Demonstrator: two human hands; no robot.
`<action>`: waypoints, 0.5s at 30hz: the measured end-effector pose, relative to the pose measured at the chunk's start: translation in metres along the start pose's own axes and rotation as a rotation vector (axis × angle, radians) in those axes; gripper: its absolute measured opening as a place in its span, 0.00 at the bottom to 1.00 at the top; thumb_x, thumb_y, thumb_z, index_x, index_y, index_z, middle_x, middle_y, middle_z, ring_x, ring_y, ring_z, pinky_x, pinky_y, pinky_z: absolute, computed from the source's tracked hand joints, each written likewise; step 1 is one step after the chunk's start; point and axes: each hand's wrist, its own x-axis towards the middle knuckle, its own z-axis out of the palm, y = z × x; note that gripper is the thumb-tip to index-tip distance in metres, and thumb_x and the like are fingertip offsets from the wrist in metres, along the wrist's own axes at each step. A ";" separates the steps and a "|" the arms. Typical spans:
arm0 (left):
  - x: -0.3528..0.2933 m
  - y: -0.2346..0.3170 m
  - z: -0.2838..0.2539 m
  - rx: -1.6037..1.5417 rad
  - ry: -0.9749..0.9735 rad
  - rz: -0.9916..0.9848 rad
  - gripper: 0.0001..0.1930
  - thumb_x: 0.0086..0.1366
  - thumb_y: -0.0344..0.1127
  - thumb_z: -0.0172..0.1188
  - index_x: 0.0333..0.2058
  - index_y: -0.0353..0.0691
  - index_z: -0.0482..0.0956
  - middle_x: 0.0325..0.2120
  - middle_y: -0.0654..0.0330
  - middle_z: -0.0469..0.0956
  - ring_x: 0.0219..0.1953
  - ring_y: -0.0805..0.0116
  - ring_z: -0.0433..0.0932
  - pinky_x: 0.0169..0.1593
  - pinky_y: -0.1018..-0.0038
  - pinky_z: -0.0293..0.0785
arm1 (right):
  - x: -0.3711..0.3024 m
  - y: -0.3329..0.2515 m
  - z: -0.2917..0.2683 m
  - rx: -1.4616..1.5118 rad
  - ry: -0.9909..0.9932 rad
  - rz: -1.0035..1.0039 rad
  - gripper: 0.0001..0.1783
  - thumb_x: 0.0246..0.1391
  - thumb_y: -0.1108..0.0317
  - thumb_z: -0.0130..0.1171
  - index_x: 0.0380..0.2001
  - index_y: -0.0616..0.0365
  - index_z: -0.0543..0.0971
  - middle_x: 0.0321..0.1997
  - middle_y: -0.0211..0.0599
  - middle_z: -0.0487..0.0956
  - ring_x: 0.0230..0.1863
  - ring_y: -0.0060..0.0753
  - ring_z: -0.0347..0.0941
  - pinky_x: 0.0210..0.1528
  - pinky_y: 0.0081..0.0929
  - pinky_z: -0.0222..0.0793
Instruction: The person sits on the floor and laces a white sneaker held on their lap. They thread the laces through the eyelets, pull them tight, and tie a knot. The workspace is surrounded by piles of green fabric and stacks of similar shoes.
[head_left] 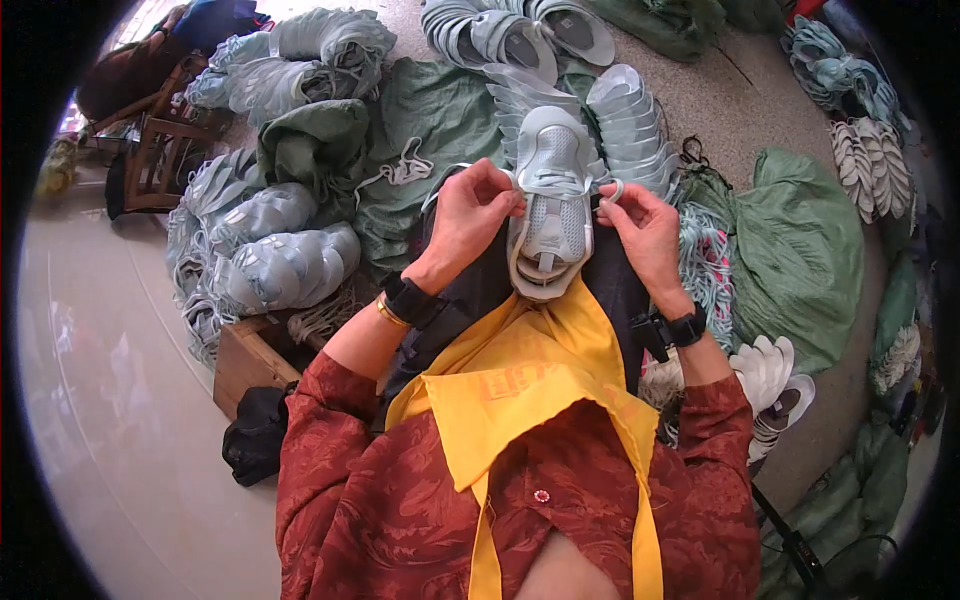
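Pinching lace (557,187) in fingers (490,178), left hand (468,213), right hand (646,226), one pale shoe (556,215), two wristbands (408,299)

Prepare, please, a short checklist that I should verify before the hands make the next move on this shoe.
1. Lace crosses the shoe: ok.
2. Left hand pinches at the shoe's left side: ok.
3. Right hand pinches lace at its right side: ok.
4. Lace tightness even: cannot tell.
5. Apron clear of both hands: ok.
6. White cord put away: not ok, lies loose on green sack.
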 end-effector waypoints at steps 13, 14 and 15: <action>-0.009 0.005 0.016 0.414 0.135 0.183 0.06 0.63 0.24 0.66 0.32 0.33 0.76 0.24 0.67 0.78 0.28 0.82 0.75 0.34 0.79 0.72 | -0.003 -0.001 0.004 0.108 0.029 0.006 0.07 0.62 0.80 0.61 0.43 0.67 0.81 0.41 0.34 0.85 0.41 0.23 0.83 0.48 0.23 0.83; -0.009 0.007 0.016 0.409 0.136 0.166 0.06 0.63 0.24 0.66 0.32 0.33 0.76 0.24 0.67 0.77 0.28 0.82 0.74 0.34 0.79 0.73 | -0.003 0.000 0.004 0.110 0.033 0.006 0.07 0.61 0.80 0.62 0.42 0.67 0.81 0.41 0.35 0.85 0.41 0.23 0.83 0.48 0.23 0.83; -0.010 0.008 0.016 0.405 0.138 0.148 0.06 0.63 0.24 0.66 0.32 0.33 0.76 0.25 0.67 0.77 0.28 0.83 0.74 0.34 0.79 0.73 | -0.003 0.000 0.005 0.134 0.041 0.004 0.07 0.61 0.80 0.62 0.42 0.67 0.81 0.40 0.34 0.85 0.41 0.23 0.83 0.48 0.23 0.83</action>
